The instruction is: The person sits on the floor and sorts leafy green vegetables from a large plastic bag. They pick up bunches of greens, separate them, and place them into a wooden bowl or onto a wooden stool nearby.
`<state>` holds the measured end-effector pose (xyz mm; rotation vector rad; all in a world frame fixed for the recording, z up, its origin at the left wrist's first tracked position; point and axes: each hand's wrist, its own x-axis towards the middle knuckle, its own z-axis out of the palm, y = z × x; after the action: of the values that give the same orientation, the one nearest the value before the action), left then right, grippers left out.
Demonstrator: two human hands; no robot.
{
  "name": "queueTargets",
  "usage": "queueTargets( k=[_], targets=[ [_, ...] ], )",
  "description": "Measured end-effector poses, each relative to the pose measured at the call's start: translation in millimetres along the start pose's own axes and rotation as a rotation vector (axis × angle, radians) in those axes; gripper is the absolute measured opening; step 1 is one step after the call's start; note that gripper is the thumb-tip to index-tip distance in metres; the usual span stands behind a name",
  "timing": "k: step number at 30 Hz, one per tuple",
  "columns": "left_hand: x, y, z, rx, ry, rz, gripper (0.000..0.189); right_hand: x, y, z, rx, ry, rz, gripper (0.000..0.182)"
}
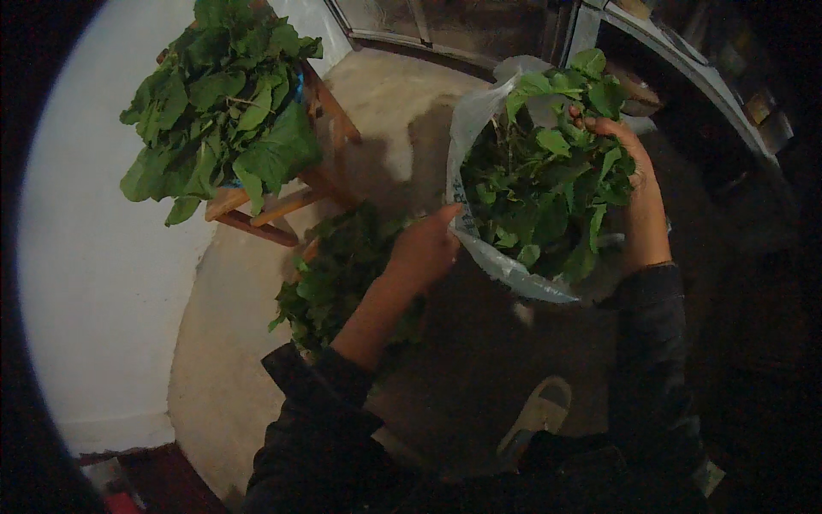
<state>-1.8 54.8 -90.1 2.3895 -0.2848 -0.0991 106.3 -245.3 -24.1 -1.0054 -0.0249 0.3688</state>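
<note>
My left hand (427,247) pinches the near left rim of a pale plastic bag (472,119), which bears some writing. Leafy greens (533,199) fill the mouth of the bag. On its right side, my right hand (620,144) is curled around a bunch of these leaves, with the fingertips showing among them at the top. Below and partly behind my left forearm lies another heap of leafy greens (340,270); what it rests on is mostly hidden.
A large pile of broad green leaves (218,115) covers a wooden stool (276,218) by the white wall (115,257). A glazed frame (437,32) stands at the back. A slipper (542,408) is on the concrete floor (218,360).
</note>
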Motion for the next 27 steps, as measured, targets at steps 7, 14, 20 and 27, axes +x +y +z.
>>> queueTargets(
  k=[7, 14, 20, 27],
  targets=[
    [7.0, 25.4, -20.6, -0.382, 0.103, 0.182, 0.040, 4.7, -10.3, -38.6, -0.014, -0.013, -0.183, 0.027],
    [30.4, 67.4, 6.9, -0.761, 0.100, -0.061, 0.044, -10.4, -20.6, 4.4, 0.201, -0.264, -0.246, 0.046],
    [64.9, 64.9, 21.7, -1.392, -0.167, -0.118, 0.063, -27.2, -13.0, 22.7, 0.174, -0.119, -0.190, 0.046],
    [80.6, 50.6, 53.4, -1.741, -0.416, -0.269, 0.051, -18.6, 3.9, -10.6, 0.061, -0.171, -0.195, 0.031]
  ],
)
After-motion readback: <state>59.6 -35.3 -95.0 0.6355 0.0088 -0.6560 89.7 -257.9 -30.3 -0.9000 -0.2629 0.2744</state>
